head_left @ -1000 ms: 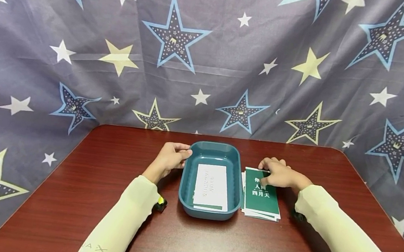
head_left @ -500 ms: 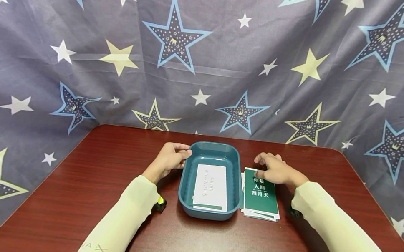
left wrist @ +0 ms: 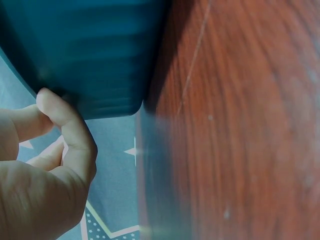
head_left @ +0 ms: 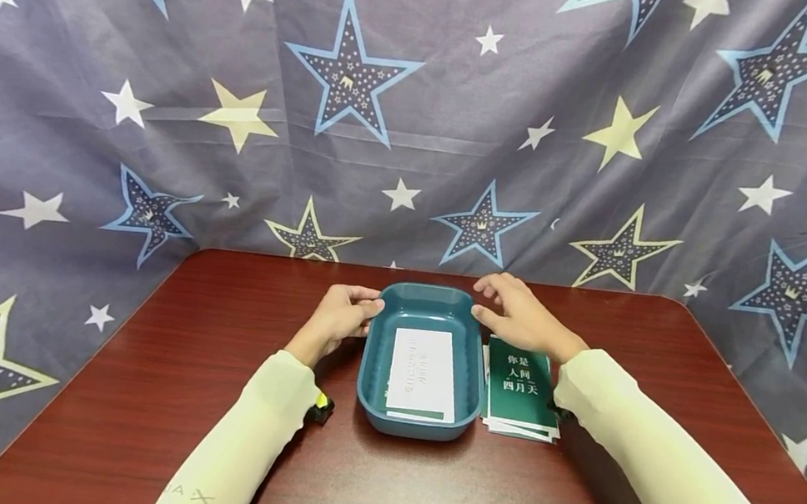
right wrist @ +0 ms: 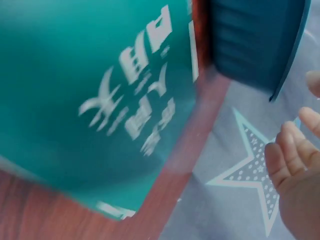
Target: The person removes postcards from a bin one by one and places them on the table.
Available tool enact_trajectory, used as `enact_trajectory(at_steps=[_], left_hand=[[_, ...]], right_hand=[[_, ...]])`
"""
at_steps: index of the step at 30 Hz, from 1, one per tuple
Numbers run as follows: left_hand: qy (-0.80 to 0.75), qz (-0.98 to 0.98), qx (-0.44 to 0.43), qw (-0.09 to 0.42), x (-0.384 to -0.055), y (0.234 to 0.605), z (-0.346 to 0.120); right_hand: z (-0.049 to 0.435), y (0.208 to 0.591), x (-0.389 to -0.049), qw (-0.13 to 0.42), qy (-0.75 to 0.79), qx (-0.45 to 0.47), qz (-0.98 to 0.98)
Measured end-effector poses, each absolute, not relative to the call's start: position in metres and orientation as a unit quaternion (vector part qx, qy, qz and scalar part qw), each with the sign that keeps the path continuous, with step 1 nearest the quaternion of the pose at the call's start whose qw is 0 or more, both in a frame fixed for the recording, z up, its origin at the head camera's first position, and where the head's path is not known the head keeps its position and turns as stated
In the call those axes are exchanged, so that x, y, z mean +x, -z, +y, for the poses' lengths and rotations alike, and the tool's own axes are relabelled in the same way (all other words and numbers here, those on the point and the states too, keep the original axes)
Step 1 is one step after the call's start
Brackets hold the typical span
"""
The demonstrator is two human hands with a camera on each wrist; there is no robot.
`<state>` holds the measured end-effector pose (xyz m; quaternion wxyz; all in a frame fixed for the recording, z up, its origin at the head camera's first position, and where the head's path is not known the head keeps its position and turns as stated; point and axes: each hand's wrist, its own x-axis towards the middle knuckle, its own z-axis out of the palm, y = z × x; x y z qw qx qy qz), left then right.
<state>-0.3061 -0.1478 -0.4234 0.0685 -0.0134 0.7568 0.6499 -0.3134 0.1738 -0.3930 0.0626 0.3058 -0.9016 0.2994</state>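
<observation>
A deep blue-green rectangular tray (head_left: 475,370) stands mid-table, with cards (head_left: 424,372) inside, the top one white side up. At the tray's far left corner, my left hand (head_left: 338,318) pinches the rim. The left wrist view shows its fingertips (left wrist: 47,97) against the tray wall (left wrist: 105,55). My right hand (head_left: 520,315) hovers near the far right corner with relaxed, parted fingers and nothing in them. The right wrist view has that hand (right wrist: 300,165) apart from the tray (right wrist: 255,45). Beneath its wrist lies a stack of green cards (head_left: 522,397) with white characters.
A dark red wooden table (head_left: 204,396) carries everything. Behind it hangs a grey curtain (head_left: 422,103) printed with stars, close to the far table edge. A black strap piece with a yellow spot (head_left: 321,407) sits at the left wrist.
My right hand has left the top of the green card stack and moved left and away from me, towards the tray's far right corner. Left hand, tray and cards have stayed put.
</observation>
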Motion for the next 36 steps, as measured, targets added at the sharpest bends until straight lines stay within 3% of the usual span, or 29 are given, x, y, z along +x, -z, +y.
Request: enact_trajectory(at_steps=[8, 17, 36], left_hand=[[-0.648, 0.758, -0.015, 0.067, -0.306, 0.423, -0.149], [-0.651, 0.756, -0.016, 0.068, -0.306, 0.423, -0.146], [-0.648, 0.759, -0.016, 0.068, -0.306, 0.423, -0.146]], right_hand=[[0.148, 0.384, -0.315, 0.072, -0.304, 0.351, -0.883], [0.129, 0.387, -0.319, 0.002, -0.265, 0.382, -0.885], [0.100, 0.392, -0.319, -0.113, -0.151, 0.354, -0.916]])
